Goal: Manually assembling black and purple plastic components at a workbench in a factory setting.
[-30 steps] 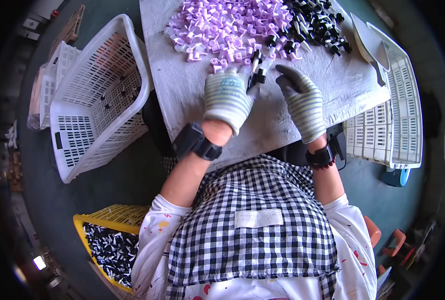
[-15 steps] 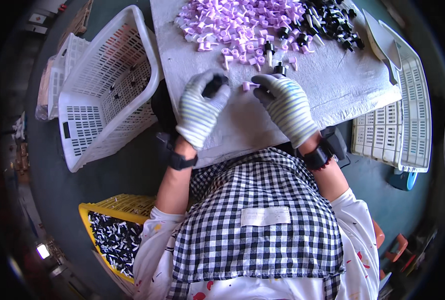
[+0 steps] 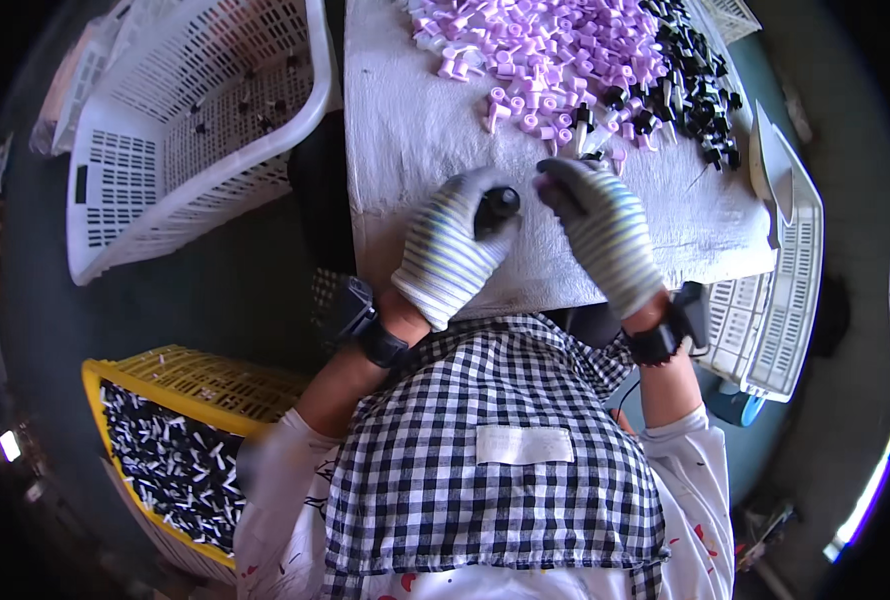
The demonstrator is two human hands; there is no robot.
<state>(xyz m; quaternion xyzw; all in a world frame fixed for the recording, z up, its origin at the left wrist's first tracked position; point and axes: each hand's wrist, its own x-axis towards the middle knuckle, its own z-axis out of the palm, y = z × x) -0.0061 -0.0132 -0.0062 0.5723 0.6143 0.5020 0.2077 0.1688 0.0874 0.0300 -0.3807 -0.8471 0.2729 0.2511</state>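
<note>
My left hand (image 3: pixel 447 250), in a white striped glove, is closed around a dark, rounded black piece (image 3: pixel 502 203) that shows between thumb and fingers. Close by, my gloved right hand (image 3: pixel 610 235) pinches a small purple plastic piece (image 3: pixel 545 183), mostly covered by its fingertips. Both hands are over the near part of the table, apart from each other. Beyond them lies a heap of purple plastic pieces (image 3: pixel 525 60) with short side stems. To its right is a pile of black caps (image 3: pixel 700 85), some with pale tips. A few black and purple pieces lie just beyond my right fingertips.
A white covered table (image 3: pixel 395 130) lies ahead. On the left stands a white slotted basket (image 3: pixel 310 110) with a few small pieces inside. Below it is a yellow crate (image 3: pixel 100 400) full of black-and-white pieces. A white scoop (image 3: pixel 770 165) and another white basket (image 3: pixel 800 270) are on the right.
The purple piece that lay by my right fingertips is now between them. My left hand has turned, showing the black piece's rounded end. The whole view has shifted.
</note>
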